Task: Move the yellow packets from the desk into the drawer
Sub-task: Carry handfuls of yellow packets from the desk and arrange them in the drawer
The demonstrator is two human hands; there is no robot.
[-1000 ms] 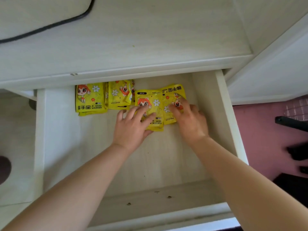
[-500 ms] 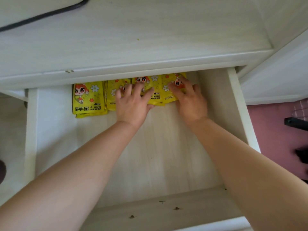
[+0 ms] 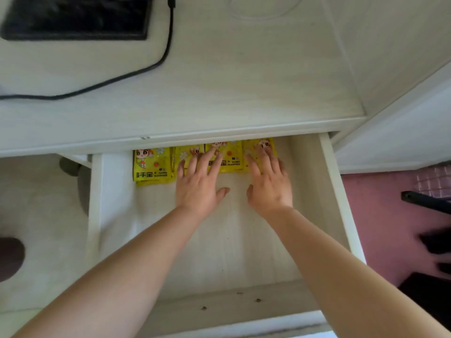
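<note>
Row of glossy yellow hand-warmer packets (image 3: 152,167) lies along the back edge of the pale wooden drawer (image 3: 341,203), straight ahead of both hands: left hand (image 3: 197,189) and right hand (image 3: 269,189) lie flat, straight fingers pressing packets, gripping nothing.

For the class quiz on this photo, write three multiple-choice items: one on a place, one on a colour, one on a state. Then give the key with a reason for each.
1. Where do the yellow packets lie?
A) on the floor
B) at the back of the drawer
C) on a shelf

2. What colour is the cable on the desk?
A) black
B) red
C) white

3. How are the left hand and right hand held?
A) clenched in fists
B) lifting a packet
C) flat, with straight fingers on packets

Key:
1 B, they sit in a row just under the desk edge.
2 A, it shows dark against the pale top.
3 C, both hands' fingers rest spread on the packets.
</note>
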